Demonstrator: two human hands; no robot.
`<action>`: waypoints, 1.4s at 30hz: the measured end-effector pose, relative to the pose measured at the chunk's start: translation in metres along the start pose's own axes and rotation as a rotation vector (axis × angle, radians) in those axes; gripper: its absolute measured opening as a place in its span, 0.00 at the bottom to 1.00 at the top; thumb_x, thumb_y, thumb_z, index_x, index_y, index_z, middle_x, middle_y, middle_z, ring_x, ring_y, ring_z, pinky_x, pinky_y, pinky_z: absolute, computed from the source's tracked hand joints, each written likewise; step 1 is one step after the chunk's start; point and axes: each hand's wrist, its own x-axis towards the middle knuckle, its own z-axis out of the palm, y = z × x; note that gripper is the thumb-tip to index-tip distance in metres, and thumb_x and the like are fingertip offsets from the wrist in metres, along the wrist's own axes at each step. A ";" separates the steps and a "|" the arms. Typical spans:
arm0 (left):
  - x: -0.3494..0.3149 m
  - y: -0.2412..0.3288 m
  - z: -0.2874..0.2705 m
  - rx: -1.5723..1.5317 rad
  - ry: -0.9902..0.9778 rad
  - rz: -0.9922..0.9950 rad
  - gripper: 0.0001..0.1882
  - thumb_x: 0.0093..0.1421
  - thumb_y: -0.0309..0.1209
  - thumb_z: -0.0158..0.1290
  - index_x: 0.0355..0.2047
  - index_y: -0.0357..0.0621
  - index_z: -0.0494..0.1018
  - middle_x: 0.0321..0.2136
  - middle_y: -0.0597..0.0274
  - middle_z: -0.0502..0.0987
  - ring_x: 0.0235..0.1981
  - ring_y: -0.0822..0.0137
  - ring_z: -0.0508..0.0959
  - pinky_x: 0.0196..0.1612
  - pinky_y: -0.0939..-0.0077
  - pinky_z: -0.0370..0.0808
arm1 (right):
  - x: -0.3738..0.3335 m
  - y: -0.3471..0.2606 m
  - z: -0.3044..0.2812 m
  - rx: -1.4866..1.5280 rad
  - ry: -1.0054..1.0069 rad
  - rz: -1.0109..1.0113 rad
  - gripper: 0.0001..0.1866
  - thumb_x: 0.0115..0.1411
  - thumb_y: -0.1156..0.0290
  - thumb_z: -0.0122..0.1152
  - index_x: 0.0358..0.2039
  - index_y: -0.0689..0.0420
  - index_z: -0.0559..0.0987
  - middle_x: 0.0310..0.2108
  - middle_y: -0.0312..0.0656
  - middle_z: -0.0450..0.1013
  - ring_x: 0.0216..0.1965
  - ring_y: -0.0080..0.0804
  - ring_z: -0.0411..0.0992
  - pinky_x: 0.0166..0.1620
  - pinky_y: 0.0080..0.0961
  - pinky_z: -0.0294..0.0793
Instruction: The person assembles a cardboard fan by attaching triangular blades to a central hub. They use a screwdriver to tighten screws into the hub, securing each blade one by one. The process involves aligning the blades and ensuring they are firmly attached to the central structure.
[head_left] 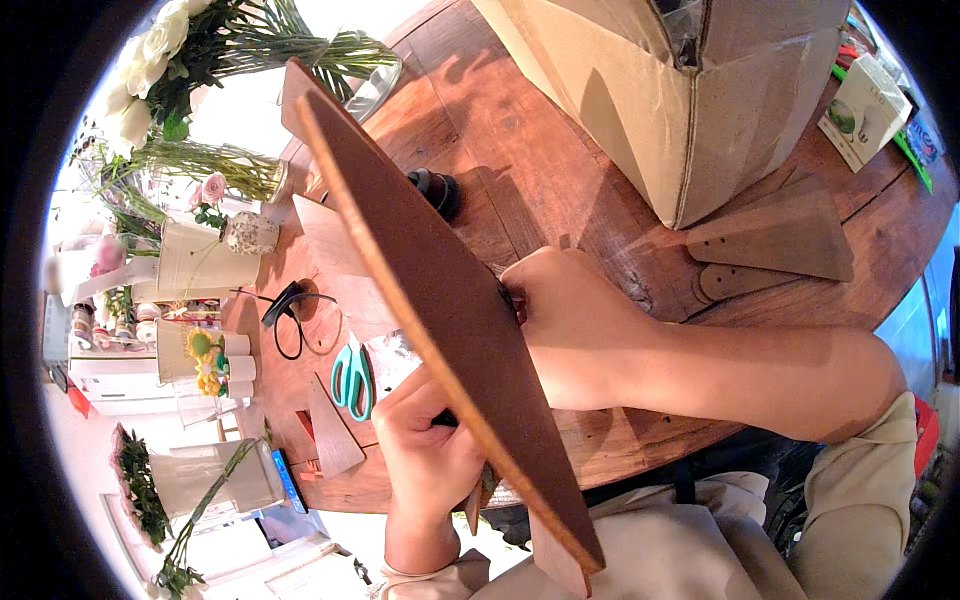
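Observation:
A long, flat brown board [420, 270] with a pale edge stands tilted between my hands. Part of another brown panel shows behind its upper end and below its lower end. My left hand [425, 430] is curled closed against the board's left side, its fingertips partly hidden. On the board's broad face, my right hand [575, 310] is closed, the fingers bunched around a small dark part that I cannot make out. Left of the board, teal-handled scissors [352, 380] lie near my left hand. Two brown blade-shaped pieces with small holes [775, 240] rest beyond my right forearm.
An open cardboard box [640, 110] takes up the table's far right, with a small white box [865, 112] beside it. A black round object [435, 192] and a looped black cable [290, 310] lie on the wooden table [500, 130]. White roses [150, 70] and several flower buckets line the left.

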 end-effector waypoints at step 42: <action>0.015 0.006 -0.014 -0.065 0.087 0.072 0.07 0.57 0.24 0.66 0.29 0.33 0.79 0.24 0.66 0.77 0.26 0.77 0.69 0.32 0.81 0.64 | 0.012 0.040 0.004 0.019 0.062 -0.204 0.12 0.51 0.71 0.60 0.20 0.69 0.77 0.16 0.56 0.72 0.20 0.31 0.73 0.27 0.38 0.70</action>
